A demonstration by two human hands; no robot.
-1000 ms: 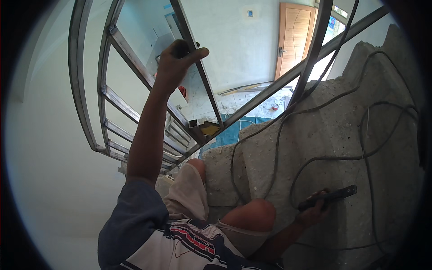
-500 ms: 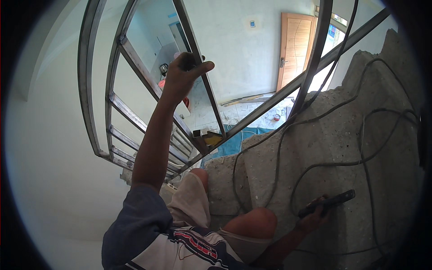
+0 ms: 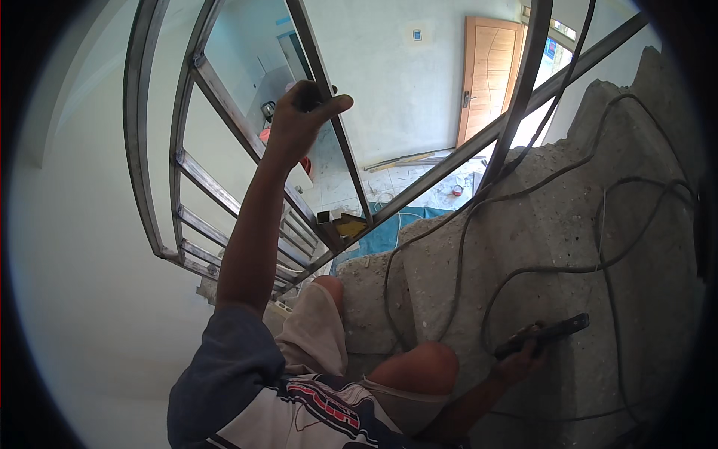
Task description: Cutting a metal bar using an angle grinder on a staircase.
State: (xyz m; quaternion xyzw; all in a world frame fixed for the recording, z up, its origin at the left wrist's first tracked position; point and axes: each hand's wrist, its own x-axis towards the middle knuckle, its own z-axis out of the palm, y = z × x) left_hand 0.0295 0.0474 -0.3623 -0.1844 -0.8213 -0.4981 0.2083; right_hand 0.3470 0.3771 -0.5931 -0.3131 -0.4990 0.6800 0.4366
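Note:
My left hand (image 3: 303, 123) is closed round an upright steel bar (image 3: 329, 105) of the stair railing, thumb lying across its near side. The railing frame (image 3: 441, 176) is made of bare grey square tube, with a slanting lower rail. In my right hand (image 3: 523, 363), low at the right over the concrete steps, is a long black tool that looks like a welding electrode holder (image 3: 557, 331). A dark cable (image 3: 516, 277) appears to run to its rear end. A small yellow piece (image 3: 349, 227) sits beside the foot of the upright bar.
Rough concrete steps (image 3: 441, 284) rise to the right, with several loops of dark cable (image 3: 658, 202) over them. Below the railing are a blue sheet (image 3: 385, 236) and loose strips (image 3: 407, 162) on the floor. A wooden door (image 3: 490, 78) stands at the back.
The view has shifted very slightly. Both hands keep their holds, on the bar and on the black tool.

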